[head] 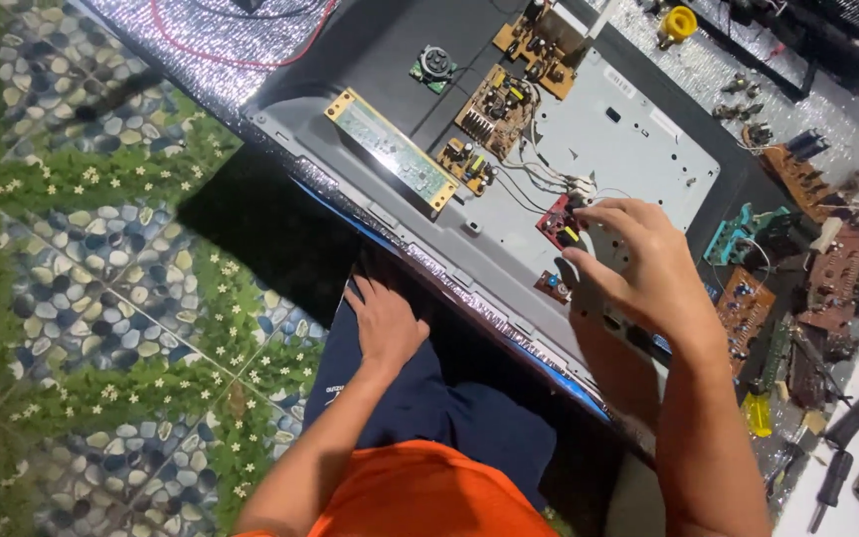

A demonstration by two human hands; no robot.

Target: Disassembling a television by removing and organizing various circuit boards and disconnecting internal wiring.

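red board [559, 221]: small circuit board on the grey TV back panel [638, 149], wires running off toward 11 o'clock
handling: looks light, stiff, fragile; I'd grip the bare edges, not the parts
right hand [638, 264]: fingertips pinched on the red board
left hand [385, 323]: at 8 o'clock from it, flat and spread on the dark shorts [429, 408]
long green board [392, 151]: at 10 o'clock, well apart

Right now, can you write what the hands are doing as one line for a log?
right hand: fingertips on small red circuit board | left hand: flat on lap | grey panel: several boards wired on it
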